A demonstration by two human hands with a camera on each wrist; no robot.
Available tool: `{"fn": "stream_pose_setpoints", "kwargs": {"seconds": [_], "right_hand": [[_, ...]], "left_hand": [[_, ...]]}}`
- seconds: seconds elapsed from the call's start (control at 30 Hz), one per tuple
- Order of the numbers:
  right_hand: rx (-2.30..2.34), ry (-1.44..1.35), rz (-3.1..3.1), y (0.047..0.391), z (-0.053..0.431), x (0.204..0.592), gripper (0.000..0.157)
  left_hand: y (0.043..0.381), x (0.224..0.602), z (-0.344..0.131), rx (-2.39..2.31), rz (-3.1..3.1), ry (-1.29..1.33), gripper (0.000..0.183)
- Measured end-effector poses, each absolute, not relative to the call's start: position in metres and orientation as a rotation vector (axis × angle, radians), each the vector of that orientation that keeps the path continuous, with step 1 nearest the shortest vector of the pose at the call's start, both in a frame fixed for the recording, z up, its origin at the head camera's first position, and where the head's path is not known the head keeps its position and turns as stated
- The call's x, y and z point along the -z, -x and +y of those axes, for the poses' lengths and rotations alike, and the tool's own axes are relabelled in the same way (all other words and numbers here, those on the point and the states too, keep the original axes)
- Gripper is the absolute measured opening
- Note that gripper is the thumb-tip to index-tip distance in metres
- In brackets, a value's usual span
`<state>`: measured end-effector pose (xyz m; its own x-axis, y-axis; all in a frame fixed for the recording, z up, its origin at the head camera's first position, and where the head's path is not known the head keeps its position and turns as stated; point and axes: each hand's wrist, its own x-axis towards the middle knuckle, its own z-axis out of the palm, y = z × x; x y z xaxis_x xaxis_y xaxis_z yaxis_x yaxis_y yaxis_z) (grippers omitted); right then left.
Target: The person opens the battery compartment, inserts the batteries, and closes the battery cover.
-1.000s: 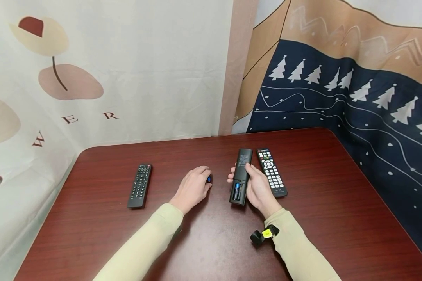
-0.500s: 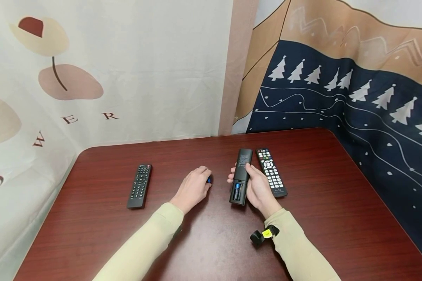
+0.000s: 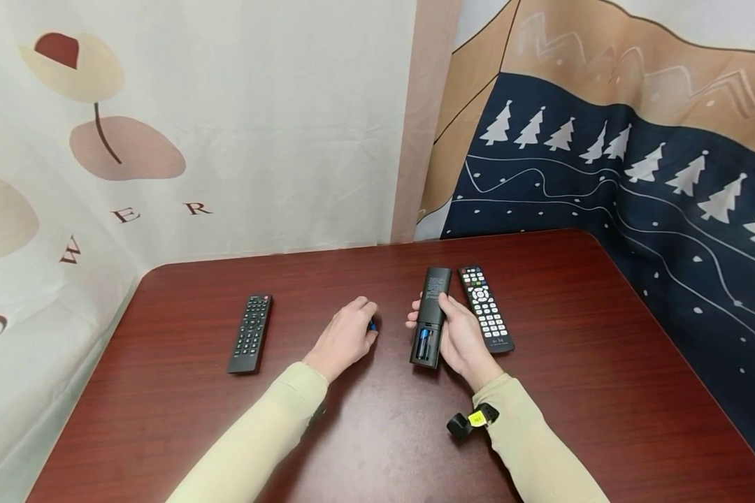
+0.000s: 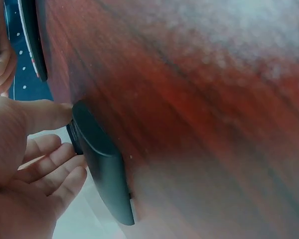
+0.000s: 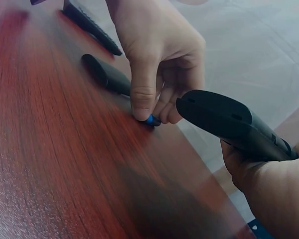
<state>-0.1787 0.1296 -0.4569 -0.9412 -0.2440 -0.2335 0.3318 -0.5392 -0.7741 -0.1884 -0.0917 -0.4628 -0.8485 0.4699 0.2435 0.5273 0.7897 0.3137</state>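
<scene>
My left hand [image 3: 344, 335] is low over the table, pinching a blue-and-black battery [image 5: 152, 120] between thumb and fingers near the tabletop. Most of that battery is hidden by the fingers in the head view. Beside this hand lies a smooth black battery cover [image 4: 102, 162], seen in both wrist views but hidden in the head view. My right hand [image 3: 462, 337] grips a black remote control [image 3: 434, 297] with its back facing up. The remote's lower end has its battery compartment uncovered, and a blue battery [image 3: 424, 342] sits inside.
A second remote with white buttons [image 3: 487, 311] lies face up just right of the held one. Farther left is another black remote [image 3: 250, 334], also face up. The dark red table [image 3: 182, 419] meets printed cloth hangings [image 3: 289, 140] at its back.
The battery tip at my left fingertips has shifted slightly, with a small movement of the left fingers. The right hand and its remote stay almost still.
</scene>
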Motion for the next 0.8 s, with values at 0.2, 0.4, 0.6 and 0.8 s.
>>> {"fn": "stream_pose_setpoints", "kwargs": {"seconds": [0.2,0.4,0.6,0.8], "right_hand": [[2.496,-0.14,1.284,0.1778,0.1291,0.4566,0.053],[2.497,-0.144,1.285,0.1771,0.1282,0.4561,0.051],[2.494,-0.127,1.301,0.1774,0.1268,0.4579,0.053],[2.486,-0.125,1.311,0.178,0.1253,0.4582,0.054]], "left_hand": [[0.1882,0.4633,-0.0935,0.563,-2.825,0.803,0.025],[0.1883,0.465,-0.0956,0.559,-2.8,0.81,0.025],[0.1858,0.4636,-0.097,0.578,-2.759,0.827,0.025],[0.1815,0.4584,-0.0967,0.604,-2.707,0.857,0.026]]}}
